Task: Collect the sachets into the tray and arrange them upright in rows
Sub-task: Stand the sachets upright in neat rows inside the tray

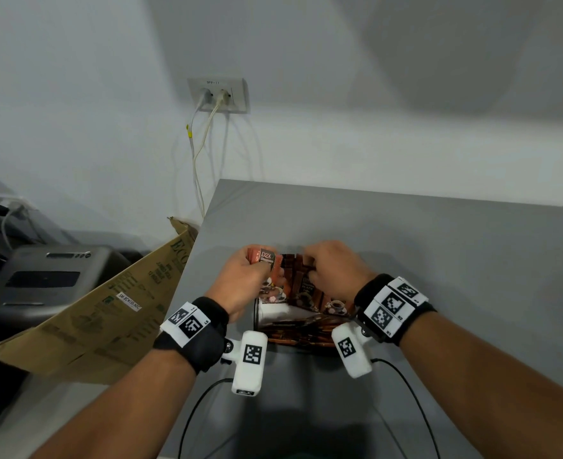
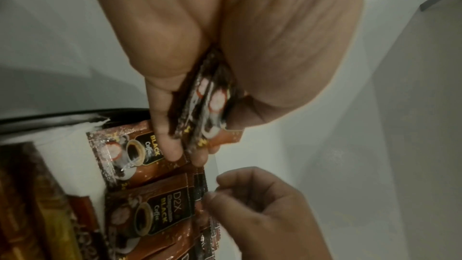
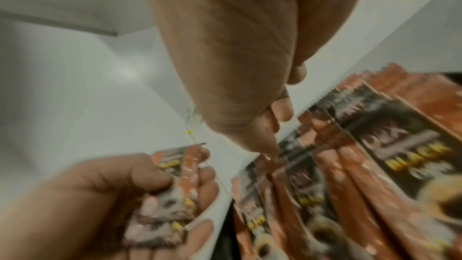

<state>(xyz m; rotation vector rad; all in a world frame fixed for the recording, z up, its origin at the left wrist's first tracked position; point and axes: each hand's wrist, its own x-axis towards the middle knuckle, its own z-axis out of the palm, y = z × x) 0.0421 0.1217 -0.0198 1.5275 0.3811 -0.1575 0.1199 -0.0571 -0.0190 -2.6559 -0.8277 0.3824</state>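
Observation:
On the grey table (image 1: 439, 253) stands a tray (image 1: 262, 315) filled with brown "D2X Black Coffee" sachets (image 1: 306, 293) packed upright in a row. My left hand (image 1: 260, 270) hovers over the tray's left end and grips a small stack of sachets (image 1: 264, 256), which shows edge-on between thumb and fingers as the held stack (image 2: 210, 106). My right hand (image 1: 310, 271) sits at the top of the row with its fingers curled. Its thumb and forefinger pinch the upper edge of one standing sachet (image 2: 200, 185). The right wrist view is blurred.
The table's left edge (image 1: 203, 246) runs close beside the tray. Beyond it lean an open cardboard box (image 1: 114, 309) and a grey machine (image 1: 48, 279). A wall socket (image 1: 218, 94) with white cables is behind. Black cables (image 1: 200, 409) trail near the front.

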